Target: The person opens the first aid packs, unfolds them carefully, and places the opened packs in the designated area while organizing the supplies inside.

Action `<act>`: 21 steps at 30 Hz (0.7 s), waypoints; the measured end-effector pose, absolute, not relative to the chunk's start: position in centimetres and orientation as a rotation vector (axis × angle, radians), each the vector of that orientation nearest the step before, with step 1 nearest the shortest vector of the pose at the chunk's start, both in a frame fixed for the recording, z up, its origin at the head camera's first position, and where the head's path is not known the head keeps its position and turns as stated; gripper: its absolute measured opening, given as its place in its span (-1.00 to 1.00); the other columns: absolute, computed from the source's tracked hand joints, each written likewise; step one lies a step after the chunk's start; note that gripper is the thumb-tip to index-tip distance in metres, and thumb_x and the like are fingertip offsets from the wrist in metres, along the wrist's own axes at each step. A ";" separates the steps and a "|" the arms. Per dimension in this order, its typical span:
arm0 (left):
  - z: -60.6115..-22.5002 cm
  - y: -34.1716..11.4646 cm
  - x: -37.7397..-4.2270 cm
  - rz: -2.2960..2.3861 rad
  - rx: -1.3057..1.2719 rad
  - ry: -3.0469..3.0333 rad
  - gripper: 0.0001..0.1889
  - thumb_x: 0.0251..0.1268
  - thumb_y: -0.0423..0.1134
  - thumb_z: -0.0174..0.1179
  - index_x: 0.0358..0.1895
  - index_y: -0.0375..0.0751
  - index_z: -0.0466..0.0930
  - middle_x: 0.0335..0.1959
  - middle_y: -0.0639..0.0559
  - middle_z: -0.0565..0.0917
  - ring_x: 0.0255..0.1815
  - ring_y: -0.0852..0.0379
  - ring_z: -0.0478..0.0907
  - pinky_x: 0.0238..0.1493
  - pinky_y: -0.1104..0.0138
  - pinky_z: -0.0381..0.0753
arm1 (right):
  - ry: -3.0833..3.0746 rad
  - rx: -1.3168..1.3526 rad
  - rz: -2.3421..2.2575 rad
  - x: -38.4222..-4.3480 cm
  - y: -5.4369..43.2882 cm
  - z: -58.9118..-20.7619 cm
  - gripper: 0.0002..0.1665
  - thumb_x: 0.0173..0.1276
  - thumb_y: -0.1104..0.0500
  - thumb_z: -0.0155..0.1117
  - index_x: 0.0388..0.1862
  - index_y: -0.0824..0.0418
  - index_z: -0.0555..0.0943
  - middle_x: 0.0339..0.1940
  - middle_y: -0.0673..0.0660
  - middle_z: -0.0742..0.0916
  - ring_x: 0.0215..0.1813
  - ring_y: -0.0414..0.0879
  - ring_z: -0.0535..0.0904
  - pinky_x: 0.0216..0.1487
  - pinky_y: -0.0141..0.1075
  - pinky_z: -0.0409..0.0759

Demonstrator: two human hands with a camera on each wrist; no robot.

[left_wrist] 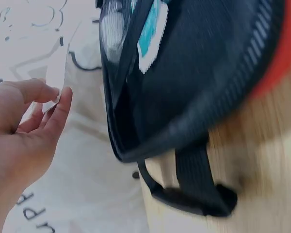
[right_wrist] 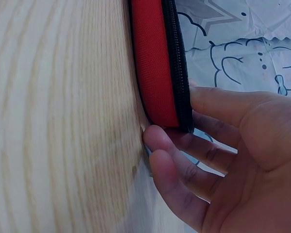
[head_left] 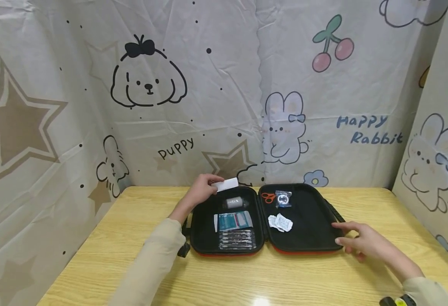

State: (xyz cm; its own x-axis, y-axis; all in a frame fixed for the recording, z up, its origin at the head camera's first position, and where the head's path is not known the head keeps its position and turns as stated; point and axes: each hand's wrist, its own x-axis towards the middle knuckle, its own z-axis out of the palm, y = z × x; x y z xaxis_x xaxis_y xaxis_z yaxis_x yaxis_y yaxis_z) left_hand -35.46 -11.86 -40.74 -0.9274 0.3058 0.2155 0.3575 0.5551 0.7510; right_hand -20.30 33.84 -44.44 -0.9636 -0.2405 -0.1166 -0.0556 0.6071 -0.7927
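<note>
An open zip case (head_left: 312,238), black inside and red outside, lies flat on the table. Above the back left corner of its left half, my left hand (head_left: 204,187) pinches a thin white card (head_left: 228,184) between thumb and fingers; the left wrist view shows the card (left_wrist: 56,73) nearly edge-on. At the case's front right corner, my right hand (head_left: 365,241) holds the rim. In the right wrist view its thumb and fingers lie about the zipped red corner (right_wrist: 157,97).
The left half holds a rolled bandage (head_left: 234,202), a teal packet (head_left: 233,221) and wrapped swabs (head_left: 237,239). In the right half are orange-handled scissors (head_left: 268,197), a bagged tape roll (head_left: 283,199) and white sachets (head_left: 281,222). A printed cloth (head_left: 224,85) hangs behind the wooden table (head_left: 224,280).
</note>
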 end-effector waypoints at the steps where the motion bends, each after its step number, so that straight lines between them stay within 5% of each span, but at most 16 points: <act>1: -40.7 -12.3 -35.4 -1.335 -0.571 -2.717 -0.59 0.14 -0.58 0.07 0.05 -0.34 0.69 -0.03 -0.22 0.70 -0.44 0.17 0.51 -0.43 0.41 0.44 | 2.623 -0.241 -1.280 -20.3 33.8 -44.4 -0.23 0.32 0.15 0.37 0.42 0.43 0.34 -0.13 0.24 0.53 -0.60 -0.14 0.50 -0.65 -0.30 0.51; 6: -40.6 -14.5 -35.1 -1.342 -0.546 -2.731 -0.60 0.20 -0.56 0.03 0.07 -0.34 0.68 -0.09 -0.24 0.70 -0.43 0.08 0.51 -0.46 0.38 0.40 | 2.625 -0.229 -1.272 -20.3 33.8 -44.5 -0.22 0.32 0.14 0.38 0.42 0.43 0.33 -0.11 0.24 0.52 -0.58 -0.14 0.51 -0.64 -0.30 0.51; 14: -40.8 -17.6 -34.7 -1.272 -0.511 -2.799 -0.59 0.24 -0.52 0.02 0.11 -0.27 0.67 0.15 -0.24 0.61 -0.40 0.10 0.45 -0.53 0.37 0.32 | 2.621 -0.231 -1.258 -20.4 33.9 -44.5 -0.21 0.34 0.13 0.36 0.44 0.43 0.32 -0.14 0.22 0.53 -0.58 -0.15 0.50 -0.63 -0.30 0.51; 21: -41.0 -18.9 -34.6 -1.203 -0.495 -2.883 -0.57 0.21 -0.56 0.00 0.12 -0.35 0.65 0.13 -0.31 0.63 -0.38 0.07 0.55 -0.47 0.38 0.39 | 2.623 -0.232 -1.250 -20.4 33.8 -44.3 -0.21 0.34 0.13 0.36 0.44 0.43 0.32 -0.16 0.21 0.53 -0.56 -0.16 0.50 -0.63 -0.30 0.51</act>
